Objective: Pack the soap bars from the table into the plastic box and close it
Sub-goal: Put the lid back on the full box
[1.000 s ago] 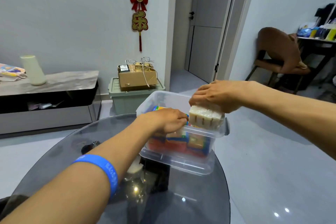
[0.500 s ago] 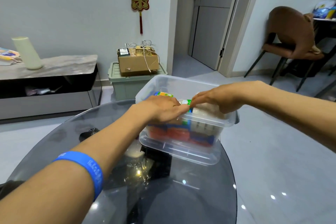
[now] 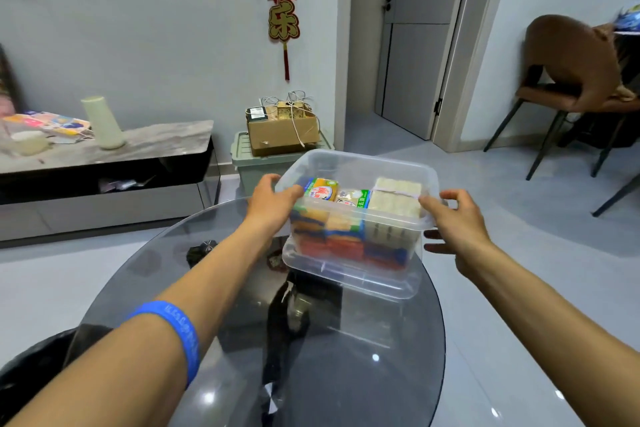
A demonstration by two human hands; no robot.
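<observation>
A clear plastic box (image 3: 363, 163) stands without a cover on the round glass table (image 3: 346, 357), resting on a clear lid-like tray (image 3: 346, 279). Wrapped soap bars fill it in layers: a yellow one (image 3: 320, 189), a green-and-white one (image 3: 353, 198) and a pale beige block (image 3: 394, 196) on top. My left hand (image 3: 272, 201) grips the box's left rim, thumb over the edge. At the right end is my right hand (image 3: 457, 222), fingers spread, thumb tip touching the rim.
Beyond the table a green bin carries a cardboard box (image 3: 282, 132). A low cabinet (image 3: 104, 156) with a pale vase runs along the left wall. A brown chair (image 3: 568, 80) stands at the right, near a grey door.
The beige soap block went from my right hand down into the box's right end. Both hands then left the inside and moved out to the box's two ends.
</observation>
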